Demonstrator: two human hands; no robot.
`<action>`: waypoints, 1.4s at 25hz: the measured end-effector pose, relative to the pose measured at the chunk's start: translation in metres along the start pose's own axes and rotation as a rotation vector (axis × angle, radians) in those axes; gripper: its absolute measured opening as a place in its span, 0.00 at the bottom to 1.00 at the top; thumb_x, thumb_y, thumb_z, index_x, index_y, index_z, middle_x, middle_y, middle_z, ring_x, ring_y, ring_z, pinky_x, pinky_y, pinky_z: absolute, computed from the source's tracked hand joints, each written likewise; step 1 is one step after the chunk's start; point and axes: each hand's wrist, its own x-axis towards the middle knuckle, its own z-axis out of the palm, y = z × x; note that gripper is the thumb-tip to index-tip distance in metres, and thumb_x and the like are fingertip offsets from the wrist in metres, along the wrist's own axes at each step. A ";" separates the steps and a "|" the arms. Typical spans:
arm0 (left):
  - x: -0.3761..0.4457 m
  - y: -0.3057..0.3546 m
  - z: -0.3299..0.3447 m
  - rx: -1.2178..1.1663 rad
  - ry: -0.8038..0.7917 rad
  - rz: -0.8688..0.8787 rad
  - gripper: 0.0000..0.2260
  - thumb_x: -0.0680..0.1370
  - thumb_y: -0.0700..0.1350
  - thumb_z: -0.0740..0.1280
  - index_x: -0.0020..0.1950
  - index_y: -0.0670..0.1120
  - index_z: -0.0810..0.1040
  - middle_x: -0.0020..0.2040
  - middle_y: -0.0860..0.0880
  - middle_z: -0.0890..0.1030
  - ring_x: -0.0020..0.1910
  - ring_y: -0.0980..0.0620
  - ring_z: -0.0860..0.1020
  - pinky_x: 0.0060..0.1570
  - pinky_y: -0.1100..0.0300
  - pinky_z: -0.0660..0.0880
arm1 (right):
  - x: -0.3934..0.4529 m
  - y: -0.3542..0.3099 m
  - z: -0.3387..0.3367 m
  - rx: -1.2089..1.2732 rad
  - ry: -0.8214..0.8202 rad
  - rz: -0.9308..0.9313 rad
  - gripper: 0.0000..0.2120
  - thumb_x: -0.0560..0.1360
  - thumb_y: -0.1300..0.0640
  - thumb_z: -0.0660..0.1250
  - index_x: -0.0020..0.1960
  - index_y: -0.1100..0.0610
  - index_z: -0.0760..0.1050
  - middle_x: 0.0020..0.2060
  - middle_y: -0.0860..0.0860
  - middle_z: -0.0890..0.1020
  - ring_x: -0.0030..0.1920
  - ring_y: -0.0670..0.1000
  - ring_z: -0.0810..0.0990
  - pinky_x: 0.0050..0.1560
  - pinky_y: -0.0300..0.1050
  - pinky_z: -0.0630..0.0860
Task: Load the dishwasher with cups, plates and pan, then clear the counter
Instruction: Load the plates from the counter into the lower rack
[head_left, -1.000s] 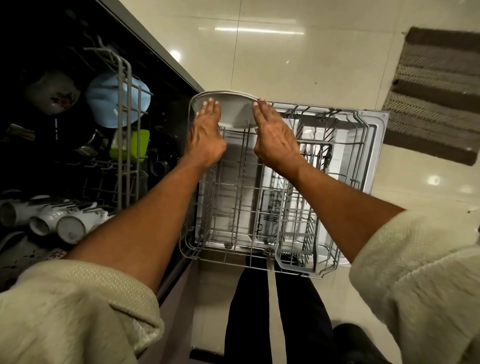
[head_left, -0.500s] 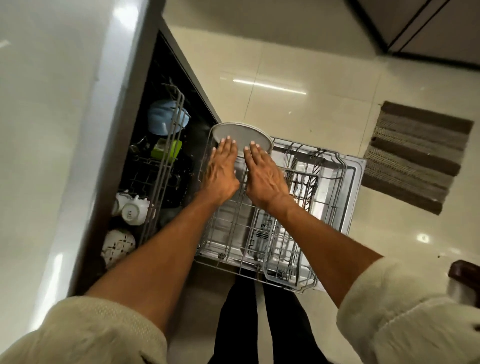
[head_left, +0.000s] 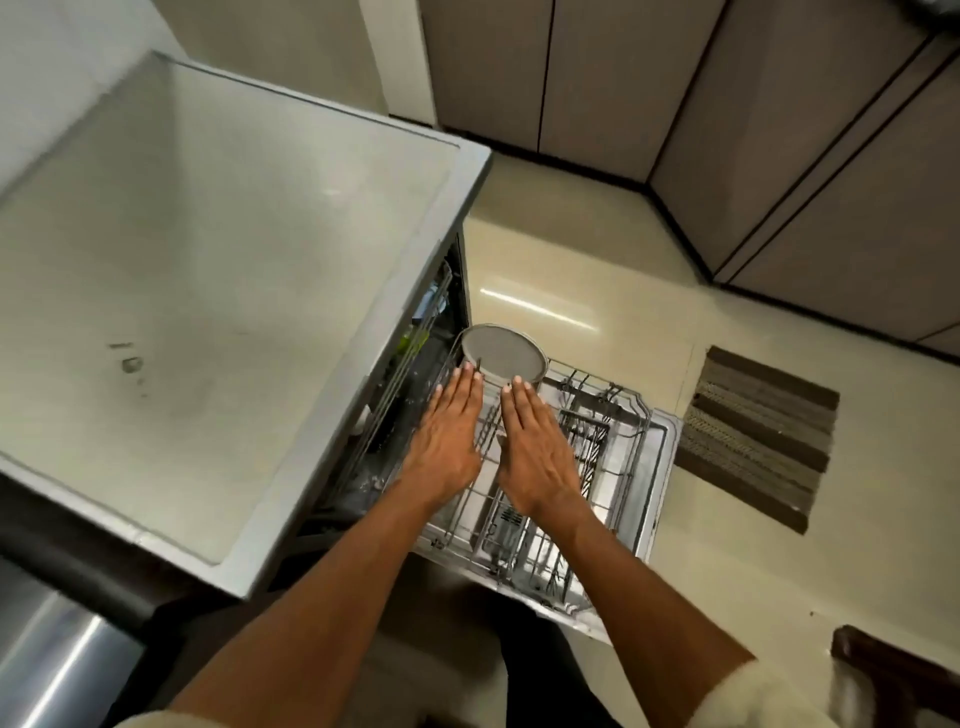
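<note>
The person stands over the pulled-out lower rack (head_left: 561, 467) of the dishwasher (head_left: 415, 395), both arms stretched forward and down. The left hand (head_left: 449, 426) and right hand (head_left: 530, 441) lie side by side above the rack, flat, fingers straight and together, neither one gripping anything. Their fingertips reach just to the near edge of a grey plate (head_left: 501, 353), which stands on edge at the far left corner of the rack, close against the dishwasher's opening. Whether the fingertips actually touch the plate or only hover beside it I cannot tell from here.

The rest of the rack, to the right and nearer the person, looks bare wire, with the open door (head_left: 660, 467) underneath it. Inside the dark cavity, left of the plate, an upper rack (head_left: 415, 353) shows with something green and something pale blue in it, too dim to name. The counter (head_left: 208, 260) fills the left of the scene, with a small smudge on it. A striped mat (head_left: 758, 441) lies on the tiled floor (head_left: 571, 260) to the right, below the cupboard doors (head_left: 675, 104) at the far side.

I judge the step in hand to be the seating of this plate: it appears to be settled between the tines and the hands are at the point of letting go. The next move, as I read it, calls for drawing both hands clear without knocking the plate over, then turning to fetch the remaining items. Where those are I cannot see.
</note>
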 end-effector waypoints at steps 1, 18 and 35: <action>-0.027 0.000 -0.011 -0.010 0.059 0.010 0.43 0.77 0.37 0.63 0.80 0.45 0.33 0.80 0.46 0.33 0.78 0.50 0.33 0.79 0.51 0.40 | -0.017 -0.015 -0.010 -0.025 0.035 -0.021 0.35 0.82 0.57 0.53 0.81 0.58 0.36 0.79 0.56 0.36 0.80 0.54 0.35 0.79 0.50 0.36; -0.377 -0.160 -0.148 0.028 0.650 -0.259 0.35 0.78 0.46 0.57 0.81 0.41 0.44 0.81 0.45 0.42 0.80 0.49 0.39 0.78 0.53 0.39 | -0.128 -0.366 -0.078 -0.084 0.394 -0.624 0.28 0.81 0.56 0.62 0.78 0.65 0.61 0.77 0.61 0.65 0.78 0.59 0.62 0.78 0.52 0.57; -0.741 -0.414 -0.040 -0.215 0.784 -1.214 0.37 0.77 0.37 0.58 0.81 0.43 0.41 0.81 0.45 0.40 0.79 0.51 0.38 0.77 0.56 0.37 | -0.249 -0.793 0.119 -0.134 -0.052 -1.451 0.30 0.84 0.54 0.53 0.82 0.59 0.45 0.81 0.56 0.48 0.81 0.53 0.45 0.79 0.48 0.40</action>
